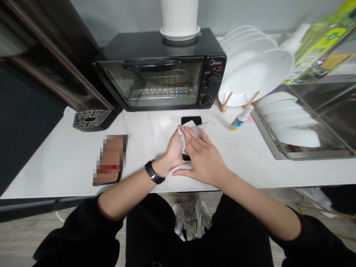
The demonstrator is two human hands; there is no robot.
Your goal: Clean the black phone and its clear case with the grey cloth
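A dark phone (191,120) lies on the white counter, its middle covered by my hands and a pale, thin cloth or tissue (198,128). My left hand (174,148), with a black watch on the wrist, is at the phone's left edge, partly hidden by the cloth and the other hand. Over the cloth, my right hand (201,155) lies flat with its fingers stretched out and its thumb apart. A small spray bottle (239,119) with a white top stands to the right. Another phone-like slab (111,159), its surface pixelated, lies to the left.
Behind the hands is a black toaster oven (164,81) with a white pot (180,18) on top. White plates (256,74) stand in a wooden rack beside it. A sink (274,148) holding white bowls (294,122) is at right, a drip tray (90,119) at left.
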